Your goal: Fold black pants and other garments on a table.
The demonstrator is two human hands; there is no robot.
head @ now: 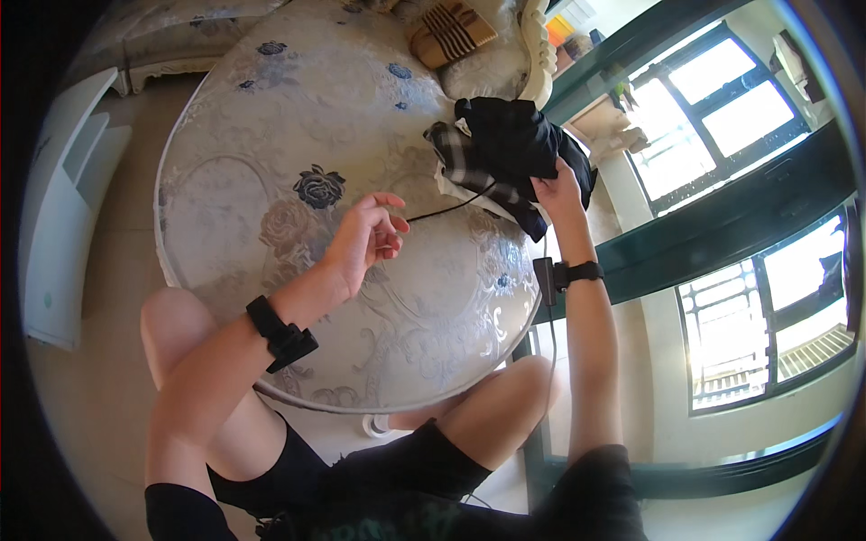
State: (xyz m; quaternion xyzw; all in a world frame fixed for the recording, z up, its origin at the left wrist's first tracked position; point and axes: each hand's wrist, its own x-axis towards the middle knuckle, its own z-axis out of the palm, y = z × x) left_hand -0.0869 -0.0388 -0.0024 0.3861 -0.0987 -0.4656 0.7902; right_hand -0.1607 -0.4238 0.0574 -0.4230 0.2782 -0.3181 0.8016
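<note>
My left hand (373,237) hovers over a floral upholstered seat (223,223), fingers curled. A thin black cord (446,210) runs from its fingertips to a pile of clothes at the right edge of the seat; the exact grip is hidden by the fingers. My right hand (560,191) grips the lower edge of a black garment (514,135) on top of that pile. Beneath and beside the black cloth lies a black-and-white plaid garment (457,154), with some white fabric at its border.
A brown cushion with dark stripes (452,32) rests at the back, beside a carved cream frame (536,51). To the left stands a white shelf unit (67,216). Dark green window framing (731,209) runs along the right. A cable (553,351) hangs from my right wrist device (545,280).
</note>
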